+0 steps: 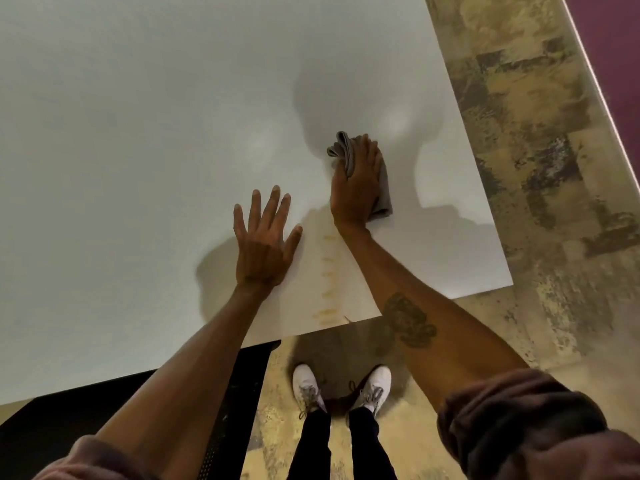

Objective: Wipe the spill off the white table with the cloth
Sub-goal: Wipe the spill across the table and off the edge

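Note:
The white table (138, 133) fills most of the view. A folded grey cloth (382, 188) lies on it near the right side, pressed flat under my right hand (355, 183); a bunched end of the cloth sticks out past my fingertips. A row of faint yellowish-brown spill marks (328, 289) runs from below my right wrist down to the table's near edge. My left hand (265, 240) rests palm-down with fingers spread on the table, just left of the spill marks, holding nothing.
The table's near edge runs diagonally above my white shoes (341, 388) on a mottled tan floor (536, 168). A dark object (86, 410) sits under the table at lower left. The table's right edge is close to my right hand.

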Available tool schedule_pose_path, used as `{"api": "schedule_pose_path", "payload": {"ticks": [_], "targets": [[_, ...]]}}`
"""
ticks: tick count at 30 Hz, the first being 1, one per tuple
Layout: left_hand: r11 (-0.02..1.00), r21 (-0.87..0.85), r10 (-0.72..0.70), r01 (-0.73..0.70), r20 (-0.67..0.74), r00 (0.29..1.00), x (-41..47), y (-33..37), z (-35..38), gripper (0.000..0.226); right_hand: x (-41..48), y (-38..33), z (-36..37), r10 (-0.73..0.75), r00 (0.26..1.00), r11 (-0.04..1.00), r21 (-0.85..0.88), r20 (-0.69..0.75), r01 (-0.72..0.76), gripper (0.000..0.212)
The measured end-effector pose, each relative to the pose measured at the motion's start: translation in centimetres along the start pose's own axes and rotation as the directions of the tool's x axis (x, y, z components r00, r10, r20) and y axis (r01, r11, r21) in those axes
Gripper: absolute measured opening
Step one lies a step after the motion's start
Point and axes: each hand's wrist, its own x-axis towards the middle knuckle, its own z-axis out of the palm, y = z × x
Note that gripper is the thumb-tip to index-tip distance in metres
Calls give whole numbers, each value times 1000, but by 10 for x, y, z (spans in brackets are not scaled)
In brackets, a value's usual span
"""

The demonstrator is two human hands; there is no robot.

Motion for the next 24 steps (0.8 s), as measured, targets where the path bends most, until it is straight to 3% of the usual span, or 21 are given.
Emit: {"api": "schedule_pose_path", "payload": {"ticks": [6,10,15,19,24], "targets": [[999,-38,9,-8,6,1000,-2,2,-3,61,18,-1,-14,-185,961,983,44,207,180,47],[996,-84,7,-6,12,1000,-4,1,-3,56,21,4,-19,-204,936,979,79,285,189,45],[986,-166,-21,30,58,998,-4,3,-8,56,9,12,-25,-316,848,946,73,425,316,43],[958,-279,-60,70,42,997,-4,5,-11,54,-19,16,-35,-375,785,923,121,492,365,40],[920,-390,-72,43,-59,996,-7,3,-9,51,-54,25,-48,-434,762,893,117,480,435,41]]}}
